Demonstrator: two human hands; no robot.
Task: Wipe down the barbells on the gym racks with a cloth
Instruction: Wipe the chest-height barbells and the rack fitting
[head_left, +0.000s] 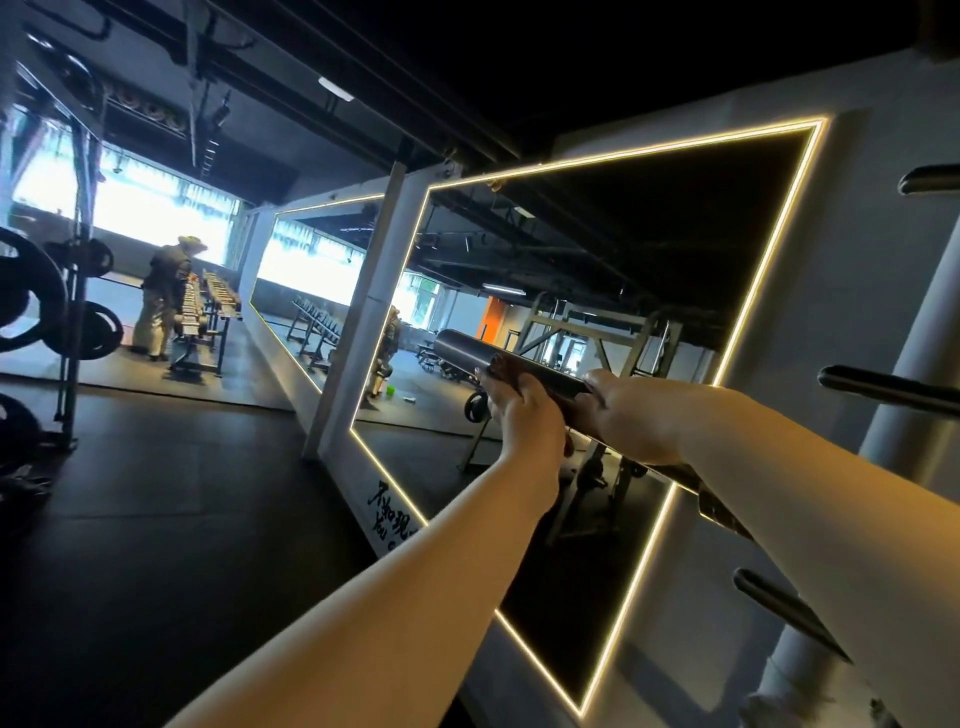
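A dark barbell (462, 347) runs from the wall rack at the right out toward the middle of the view, its thick sleeve end pointing left in front of a mirror. My left hand (524, 410) wraps a dark brownish cloth (506, 370) around the sleeve just behind its end. My right hand (631, 415) grips the bar right beside it, on the side nearer the rack. Both arms are stretched out in front of me. The bar's far part (722, 512) shows again below my right forearm.
A white wall rack post (914, 364) at the right carries several more bars (883, 387). A large LED-framed mirror (769, 249) covers the wall. Weight plates on a rack (31, 301) stand at the left. A person (163, 296) works at a dumbbell rack far back. The floor is black rubber.
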